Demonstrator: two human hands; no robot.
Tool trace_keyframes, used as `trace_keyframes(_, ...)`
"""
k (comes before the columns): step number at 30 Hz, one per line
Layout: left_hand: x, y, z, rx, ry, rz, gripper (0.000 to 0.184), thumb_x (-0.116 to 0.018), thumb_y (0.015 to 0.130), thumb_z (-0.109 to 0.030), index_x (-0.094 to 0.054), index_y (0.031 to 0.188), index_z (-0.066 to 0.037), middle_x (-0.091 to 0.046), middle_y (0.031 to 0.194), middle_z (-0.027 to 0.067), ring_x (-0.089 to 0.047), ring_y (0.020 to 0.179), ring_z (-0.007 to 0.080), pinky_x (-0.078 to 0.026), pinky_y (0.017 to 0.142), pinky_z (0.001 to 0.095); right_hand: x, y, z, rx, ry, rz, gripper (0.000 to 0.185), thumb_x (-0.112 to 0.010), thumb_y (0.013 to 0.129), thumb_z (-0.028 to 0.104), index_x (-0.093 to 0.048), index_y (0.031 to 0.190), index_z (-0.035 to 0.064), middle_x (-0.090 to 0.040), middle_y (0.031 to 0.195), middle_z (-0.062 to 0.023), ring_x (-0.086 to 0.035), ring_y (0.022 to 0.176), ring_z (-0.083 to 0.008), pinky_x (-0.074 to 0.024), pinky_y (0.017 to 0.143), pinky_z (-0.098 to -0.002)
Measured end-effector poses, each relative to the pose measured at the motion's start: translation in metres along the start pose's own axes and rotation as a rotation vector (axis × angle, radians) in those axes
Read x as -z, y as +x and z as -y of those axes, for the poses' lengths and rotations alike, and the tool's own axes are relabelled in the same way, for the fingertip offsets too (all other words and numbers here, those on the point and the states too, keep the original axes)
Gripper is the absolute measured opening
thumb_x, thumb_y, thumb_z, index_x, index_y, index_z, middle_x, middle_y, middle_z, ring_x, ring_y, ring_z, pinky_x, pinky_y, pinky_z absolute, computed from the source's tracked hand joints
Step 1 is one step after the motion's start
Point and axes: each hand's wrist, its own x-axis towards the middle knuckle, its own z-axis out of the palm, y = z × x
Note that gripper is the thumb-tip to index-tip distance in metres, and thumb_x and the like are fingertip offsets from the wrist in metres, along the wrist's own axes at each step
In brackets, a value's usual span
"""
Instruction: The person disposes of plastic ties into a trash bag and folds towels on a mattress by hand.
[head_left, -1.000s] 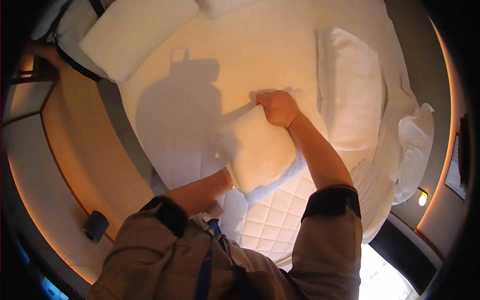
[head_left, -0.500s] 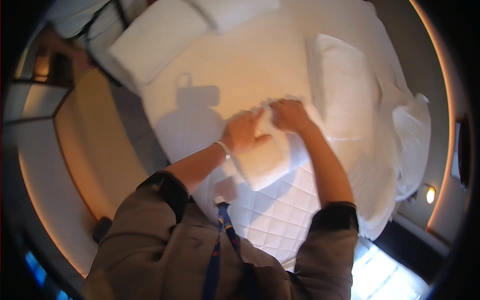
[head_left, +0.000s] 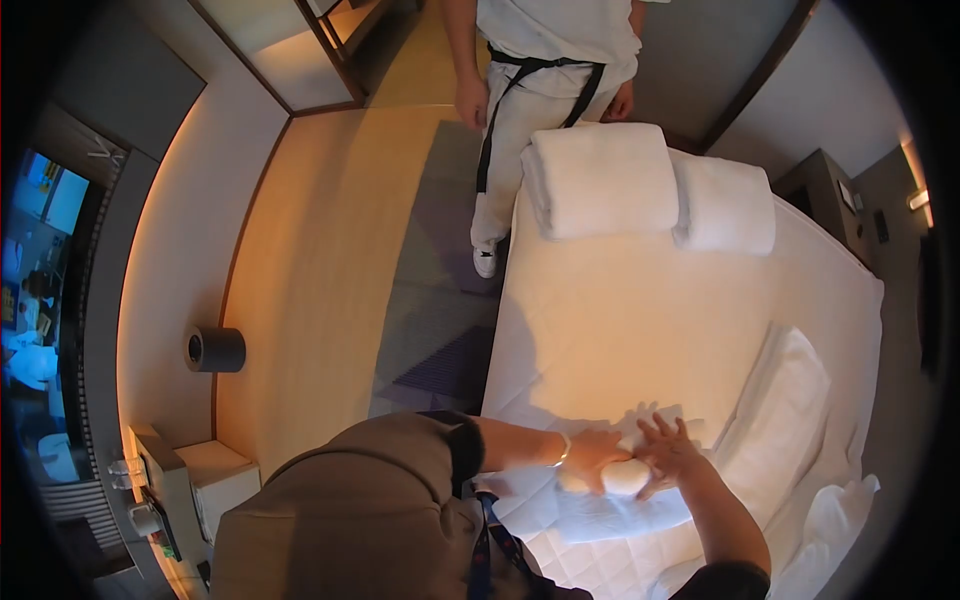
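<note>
A white towel (head_left: 627, 478), bunched into a small rounded shape, lies near the front of the bed between my two hands. My left hand (head_left: 592, 458), with a pale band at its wrist, is closed on the towel's left side, its thumb pointing down. On the other side, my right hand (head_left: 668, 456) rests against the towel with fingers spread apart. Flat white cloth (head_left: 630, 522) extends beneath my hands. My palms hide part of the towel.
Two folded white bundles (head_left: 605, 182) sit at the bed's far end. A long white folded piece (head_left: 778, 400) and crumpled cloth (head_left: 830, 530) lie right. A person (head_left: 555, 60) in white stands beyond the bed's far left corner. A dark bin (head_left: 217, 349) stands left.
The view has swung left and upward, bringing the person, floor and bin into sight. My right hand has gone from closed fingers on the towel to spread fingers.
</note>
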Motion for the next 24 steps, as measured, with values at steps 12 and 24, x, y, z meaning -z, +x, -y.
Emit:
trace_keyframes(12, 0.108, -0.179, 0.029, -0.301, 0.36, -0.262, 0.041, -0.074, 0.06, -0.041, -0.063, 0.091, -0.016, -0.051, 0.094, 0.0149, -0.052, 0.09, 0.0306, -0.043, 0.075, 0.0413, 0.08, 0.019, 0.141, 0.214, 0.307, -0.943, 0.051, -0.076, 0.057, 0.039, -0.062, 0.097, 0.0103, -0.051, 0.117, -0.0129, -0.05, 0.103, -0.0325, -0.0388, 0.086, -0.0444)
trace_keyframes(24, 0.25, -0.387, 0.159, 0.414, -0.745, -1.129, 0.064, -0.076, 0.065, -0.023, -0.047, 0.117, 0.0, -0.049, 0.114, 0.016, -0.051, 0.104, 0.0282, -0.043, 0.088, 0.0382, 0.371, 0.191, -0.051, -0.239, -0.012, -1.196, 0.046, -0.055, 0.069, -0.008, -0.05, 0.112, 0.0073, -0.048, 0.12, -0.01, -0.05, 0.107, -0.0288, -0.0449, 0.086, -0.0379)
